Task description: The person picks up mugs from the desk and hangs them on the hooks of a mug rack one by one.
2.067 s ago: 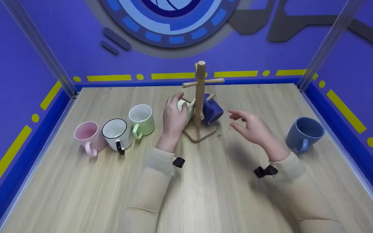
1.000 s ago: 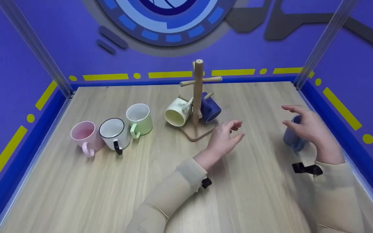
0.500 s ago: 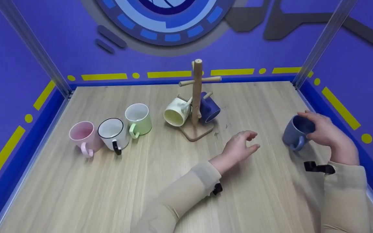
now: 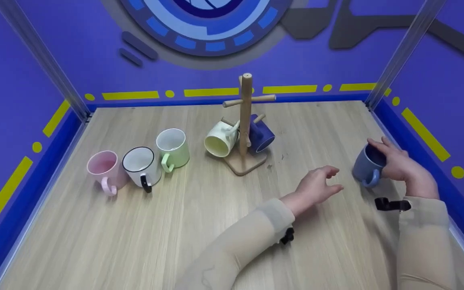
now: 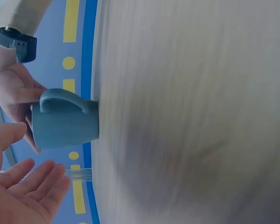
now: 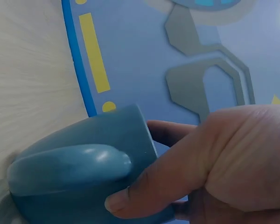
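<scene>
The greyish-blue mug [image 4: 364, 168] stands upright at the right of the table, its handle facing the near side. My right hand [image 4: 403, 164] grips it at the rim. In the right wrist view the thumb [image 6: 119, 200] presses the wall beside the handle, while the other fingers are partly hidden behind the mug. My left hand [image 4: 315, 186] hovers over the table to the mug's left, thumb and fingers apart, holding nothing. A wooden mug tree [image 4: 246, 117] carries a cream mug [image 4: 218, 141] and a dark blue mug [image 4: 263, 139] on its lower pegs.
On the left a pink mug [image 4: 107, 169], a white mug with black rim [image 4: 141, 167] and a light green mug [image 4: 174, 151] stand in a row. Upper pegs [image 4: 264, 98] stick out from the tree. Blue panels [image 4: 449, 121] wall in the table.
My left hand has let go of the cream mug, now hanging on the tree, and moved right. My right hand has moved right to the greyish-blue mug and taken hold of its rim.
</scene>
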Tool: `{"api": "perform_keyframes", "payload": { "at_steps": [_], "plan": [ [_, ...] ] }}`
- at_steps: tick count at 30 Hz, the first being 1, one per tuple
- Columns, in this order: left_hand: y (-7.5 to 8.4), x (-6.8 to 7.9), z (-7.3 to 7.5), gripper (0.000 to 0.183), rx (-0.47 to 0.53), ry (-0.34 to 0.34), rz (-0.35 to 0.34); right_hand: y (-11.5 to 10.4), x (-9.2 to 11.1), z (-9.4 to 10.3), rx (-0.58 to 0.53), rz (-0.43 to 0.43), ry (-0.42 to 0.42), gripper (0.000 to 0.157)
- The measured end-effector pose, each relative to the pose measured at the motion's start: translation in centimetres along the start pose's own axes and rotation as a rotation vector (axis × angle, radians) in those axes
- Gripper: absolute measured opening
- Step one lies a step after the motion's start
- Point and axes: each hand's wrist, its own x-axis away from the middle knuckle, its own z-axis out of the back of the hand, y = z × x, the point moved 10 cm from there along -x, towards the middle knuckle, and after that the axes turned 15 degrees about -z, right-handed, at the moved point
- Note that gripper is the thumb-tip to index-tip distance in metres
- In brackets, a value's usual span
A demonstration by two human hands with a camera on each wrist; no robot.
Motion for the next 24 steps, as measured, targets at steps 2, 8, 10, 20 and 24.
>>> {"api": "perform_keyframes", "payload": {
  "at_steps": [2,8,10,20,24],
  "plan": [
    [0.3,-0.2,-0.3,0.046,-0.004,-0.005,-0.001,-0.1,-0.2,0.0,-0.011,0.002,0.009,0.105],
    [0.9,-0.9,-1.3,0.047,-0.042,-0.008,-0.004,-0.3,-0.2,0.5,-0.015,0.006,0.077,0.102],
    [1.0,-1.0,-1.7,0.047,-0.04,-0.008,-0.002,-0.2,-0.1,0.6,-0.018,0.001,0.094,0.101],
    [0.6,-1.3,-2.3,0.049,-0.021,0.004,0.022,0.0,1.1,0.6,-0.066,0.0,0.158,0.099],
    [0.5,-1.3,-2.4,0.051,0.001,0.006,0.03,-0.1,1.5,0.2,-0.118,0.007,0.139,0.103]
  ]
}}
